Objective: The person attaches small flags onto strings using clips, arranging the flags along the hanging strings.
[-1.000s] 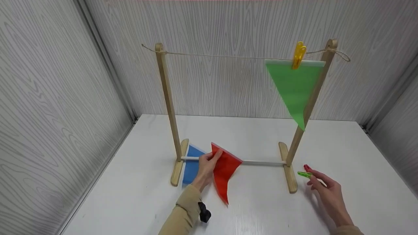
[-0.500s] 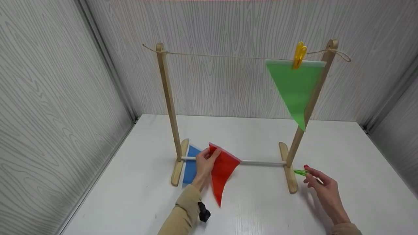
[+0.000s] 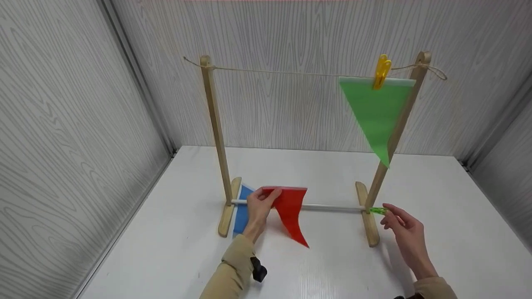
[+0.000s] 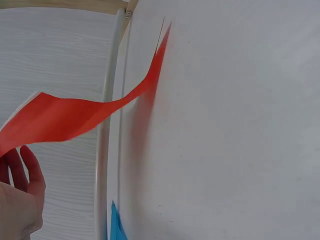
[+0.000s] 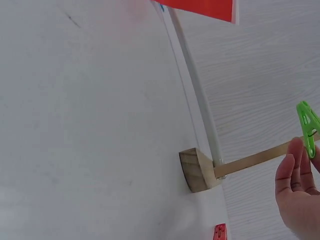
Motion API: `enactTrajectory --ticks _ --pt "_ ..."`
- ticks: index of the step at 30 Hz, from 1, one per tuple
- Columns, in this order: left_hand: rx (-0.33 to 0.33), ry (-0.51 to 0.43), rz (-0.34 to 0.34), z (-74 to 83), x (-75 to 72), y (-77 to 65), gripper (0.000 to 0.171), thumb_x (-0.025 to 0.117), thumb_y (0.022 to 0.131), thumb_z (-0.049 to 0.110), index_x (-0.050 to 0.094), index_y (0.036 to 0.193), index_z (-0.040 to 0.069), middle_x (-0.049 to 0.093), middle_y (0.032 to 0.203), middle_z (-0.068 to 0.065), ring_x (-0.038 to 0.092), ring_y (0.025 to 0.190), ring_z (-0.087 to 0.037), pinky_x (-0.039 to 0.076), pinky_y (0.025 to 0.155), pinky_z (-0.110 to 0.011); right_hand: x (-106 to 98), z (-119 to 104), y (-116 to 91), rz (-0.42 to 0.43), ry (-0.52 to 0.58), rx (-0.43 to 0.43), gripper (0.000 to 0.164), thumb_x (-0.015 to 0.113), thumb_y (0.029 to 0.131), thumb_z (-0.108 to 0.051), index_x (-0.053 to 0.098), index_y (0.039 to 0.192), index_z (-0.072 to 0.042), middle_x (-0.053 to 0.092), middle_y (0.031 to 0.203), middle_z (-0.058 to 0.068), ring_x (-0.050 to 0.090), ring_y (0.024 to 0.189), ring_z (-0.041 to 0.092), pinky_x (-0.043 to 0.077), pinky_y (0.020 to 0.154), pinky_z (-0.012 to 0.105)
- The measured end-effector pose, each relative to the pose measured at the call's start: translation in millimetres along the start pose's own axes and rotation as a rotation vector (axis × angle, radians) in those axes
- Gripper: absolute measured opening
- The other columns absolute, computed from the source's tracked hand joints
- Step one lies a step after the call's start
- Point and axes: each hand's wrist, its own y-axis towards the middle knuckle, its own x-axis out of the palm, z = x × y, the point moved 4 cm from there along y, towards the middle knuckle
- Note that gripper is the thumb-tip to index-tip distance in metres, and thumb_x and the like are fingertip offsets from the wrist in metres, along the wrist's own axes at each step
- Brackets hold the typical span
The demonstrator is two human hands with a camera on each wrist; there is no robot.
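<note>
My left hand [image 3: 258,209] pinches a red triangular pennant [image 3: 293,209] by its pale top edge, and its point hangs down and to the right above the table. In the left wrist view the pennant [image 4: 60,120] curves away from the fingers. My right hand [image 3: 409,236] holds a green clothespin [image 3: 378,210] between thumb and fingers, beside the stand's right post. In the right wrist view, a red clothespin [image 5: 220,231] lies on the table below that hand. Under the left hand is a blue pennant [image 3: 242,216], partly covered.
A wooden stand has a left post [image 3: 216,128], a right post [image 3: 399,133] and a white crossbar [image 3: 332,207]. Between the post tops runs a string [image 3: 274,72]. A yellow clothespin [image 3: 381,72] holds a green pennant [image 3: 376,112] on it. A panel wall stands behind.
The red pennant's top edge has swung from slanted to nearly level, its point moving right. My right hand has moved slightly up and left with the green clothespin.
</note>
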Motion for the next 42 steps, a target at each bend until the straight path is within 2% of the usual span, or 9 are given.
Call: enactTrajectory --ticks 5,9,12,16,21,28,34,38,42 --pt "-0.027 -0.026 -0.021 4.4 1.2 -0.4 0.034 0.074 0.093 0.026 0.070 0.115 0.002 0.076 0.109 -0.014 0.073 0.092 -0.016 0.061 0.087 -0.034 13.0 -13.6 0.7 -0.013 0.069 -0.095 0.037 0.059 0.102 -0.021 0.060 0.132 0.002 0.069 0.093 -0.009 0.063 0.083 0.007 0.053 0.080 0.015" --pt "-0.015 -0.095 -0.046 9.0 3.0 0.1 0.034 0.073 0.093 0.023 0.069 0.115 -0.002 0.076 0.109 -0.017 0.074 0.094 -0.019 0.060 0.090 -0.039 23.8 -25.8 2.1 -0.041 0.153 -0.169 0.041 0.058 0.102 -0.012 0.052 0.134 0.013 0.070 0.094 -0.006 0.064 0.082 0.006 0.054 0.079 0.017" --pt "-0.012 -0.150 -0.062 12.8 4.1 0.0 0.032 0.072 0.094 0.020 0.069 0.116 -0.003 0.075 0.109 -0.017 0.073 0.096 -0.020 0.060 0.091 -0.041 30.7 -35.1 3.2 -0.061 0.208 -0.204 0.039 0.057 0.101 -0.006 0.051 0.133 0.016 0.069 0.092 -0.003 0.065 0.081 0.007 0.054 0.077 0.018" --pt "-0.013 -0.169 -0.080 19.7 6.0 -1.9 0.030 0.070 0.096 0.021 0.069 0.118 0.001 0.073 0.113 -0.013 0.070 0.100 -0.020 0.060 0.092 -0.041 39.0 -48.1 4.4 -0.089 0.231 -0.253 0.032 0.056 0.101 -0.002 0.057 0.130 0.012 0.067 0.090 -0.001 0.064 0.080 0.009 0.054 0.077 0.019" --pt "0.018 -0.178 -0.108 33.3 9.4 -5.1 0.029 0.069 0.096 0.022 0.069 0.117 0.001 0.072 0.114 -0.014 0.069 0.102 -0.022 0.060 0.091 -0.042 49.1 -65.9 3.9 -0.112 0.260 -0.330 0.032 0.056 0.100 0.001 0.056 0.129 0.015 0.068 0.096 -0.001 0.064 0.083 0.008 0.055 0.078 0.018" --pt "0.073 -0.184 -0.165 50.5 12.2 -7.3 0.030 0.068 0.097 0.023 0.068 0.118 0.002 0.070 0.117 -0.015 0.069 0.106 -0.023 0.059 0.093 -0.042 61.2 -87.1 3.3 -0.042 0.291 -0.361 0.028 0.060 0.097 0.004 0.063 0.124 0.010 0.070 0.104 -0.002 0.066 0.086 0.007 0.055 0.079 0.017" --pt "0.103 -0.188 -0.191 62.4 14.7 -7.3 0.031 0.069 0.097 0.024 0.068 0.119 0.002 0.070 0.117 -0.014 0.069 0.105 -0.023 0.059 0.094 -0.042 71.4 -99.6 3.2 -0.020 0.414 -0.351 0.025 0.063 0.094 0.006 0.069 0.118 0.002 0.070 0.104 0.000 0.065 0.085 0.009 0.055 0.078 0.016" --pt "0.132 -0.209 -0.210 70.5 16.7 -7.1 0.030 0.068 0.097 0.021 0.068 0.118 -0.001 0.070 0.113 -0.014 0.069 0.102 -0.023 0.059 0.093 -0.043 76.4 -108.2 2.9 -0.046 0.482 -0.362 0.025 0.060 0.095 0.008 0.070 0.116 0.000 0.068 0.105 0.002 0.064 0.085 0.010 0.055 0.081 0.017" --pt "0.157 -0.228 -0.225 80.1 18.5 -7.4 0.027 0.068 0.097 0.017 0.068 0.116 -0.002 0.070 0.110 -0.012 0.069 0.101 -0.023 0.059 0.093 -0.043 81.2 -119.5 2.9 -0.106 0.565 -0.419 0.026 0.056 0.096 0.011 0.069 0.118 0.003 0.067 0.108 0.005 0.067 0.088 0.013 0.056 0.089 0.020"
